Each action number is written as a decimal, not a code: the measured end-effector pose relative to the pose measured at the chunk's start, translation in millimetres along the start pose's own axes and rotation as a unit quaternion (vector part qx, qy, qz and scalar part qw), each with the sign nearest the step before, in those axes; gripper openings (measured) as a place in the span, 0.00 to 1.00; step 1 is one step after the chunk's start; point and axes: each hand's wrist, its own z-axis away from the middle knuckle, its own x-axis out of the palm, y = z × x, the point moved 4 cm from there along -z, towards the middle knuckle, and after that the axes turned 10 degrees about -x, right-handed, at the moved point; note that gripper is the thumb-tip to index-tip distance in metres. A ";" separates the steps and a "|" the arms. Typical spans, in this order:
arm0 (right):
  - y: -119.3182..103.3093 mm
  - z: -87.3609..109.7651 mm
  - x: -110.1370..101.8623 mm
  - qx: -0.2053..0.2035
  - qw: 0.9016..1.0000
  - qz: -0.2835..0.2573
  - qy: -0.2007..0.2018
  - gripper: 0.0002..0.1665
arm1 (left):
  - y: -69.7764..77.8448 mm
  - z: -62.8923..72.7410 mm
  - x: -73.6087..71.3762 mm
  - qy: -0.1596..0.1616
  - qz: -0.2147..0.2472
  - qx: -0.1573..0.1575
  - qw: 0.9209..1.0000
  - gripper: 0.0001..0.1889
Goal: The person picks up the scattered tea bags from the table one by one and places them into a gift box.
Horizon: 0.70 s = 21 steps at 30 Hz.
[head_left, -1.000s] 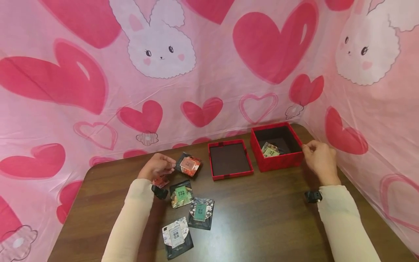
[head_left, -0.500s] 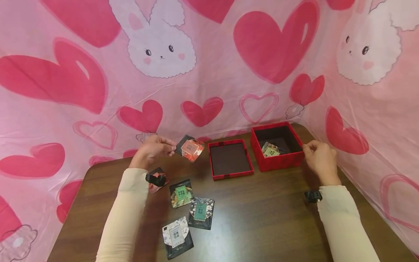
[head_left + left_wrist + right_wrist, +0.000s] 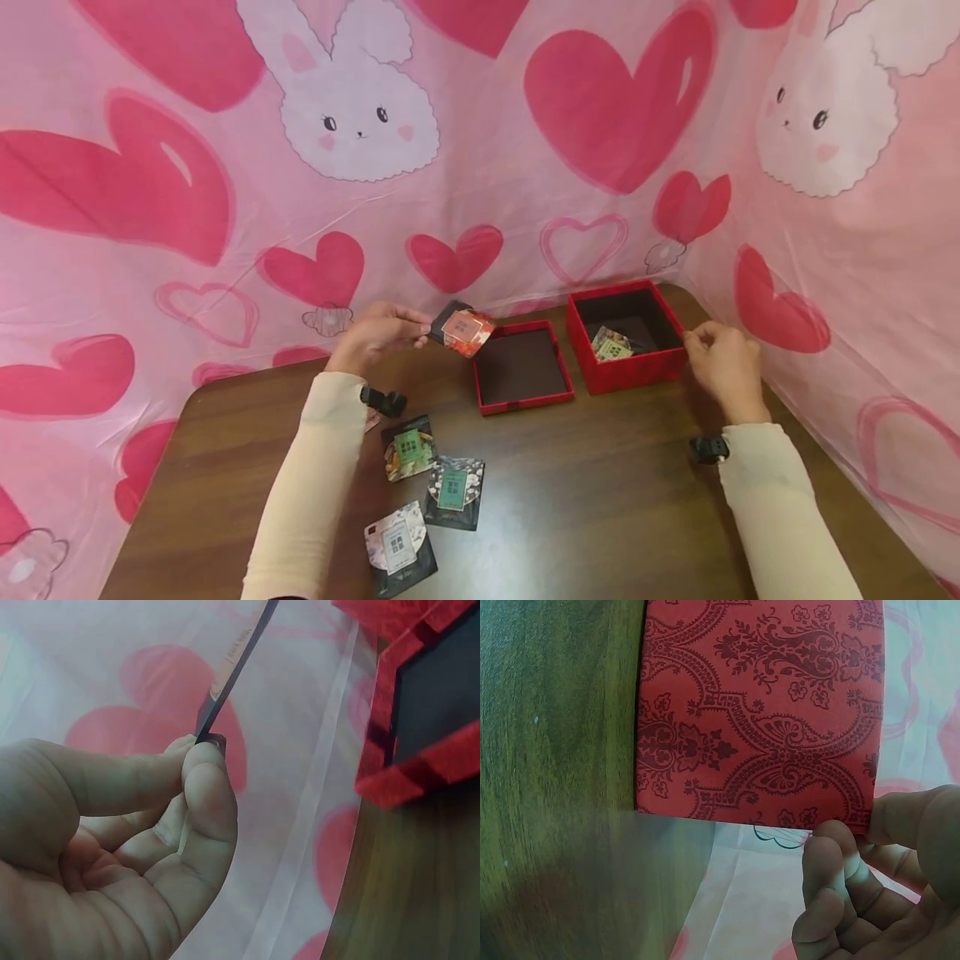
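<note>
In the head view my left hand (image 3: 381, 333) pinches a black and orange sachet (image 3: 462, 327) by its edge, in the air over the left rim of the shallow red box lid (image 3: 525, 407). The left wrist view shows that sachet (image 3: 232, 664) edge-on between thumb and fingers. My right hand (image 3: 723, 362) grips the right wall of the deep red box (image 3: 637, 372) at its rim. Up close, thumb and fingers of the right hand (image 3: 877, 877) hold a corner of the patterned box wall (image 3: 761, 712). A green-labelled sachet (image 3: 613, 344) lies inside the box.
On the wooden table (image 3: 600, 500) lie a green sachet (image 3: 409, 447), a teal-labelled sachet (image 3: 454, 492) and a white and black sachet (image 3: 401, 547). Another sachet (image 3: 372, 418) is mostly hidden under the left wrist. A pink heart-print cloth (image 3: 480, 167) hangs behind the table.
My left hand has lifted the orange sachet off the table and carried it right, to the lid's edge. My right hand has stayed at the box. The head view has shifted slightly.
</note>
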 end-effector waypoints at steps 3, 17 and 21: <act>-0.4 0.1 -0.2 0.002 1.000 0.003 -0.001 0.15 | 6.5 -7.1 12.6 -0.004 0.009 0.000 1.000 0.12; -0.2 2.9 0.4 0.002 1.000 0.003 0.000 0.15 | 29.8 -38.6 81.1 -0.014 0.048 -0.007 0.999 0.13; -1.8 2.5 0.0 -0.002 1.000 0.001 0.005 0.15 | 32.9 -46.5 107.8 -0.013 0.071 0.004 0.997 0.13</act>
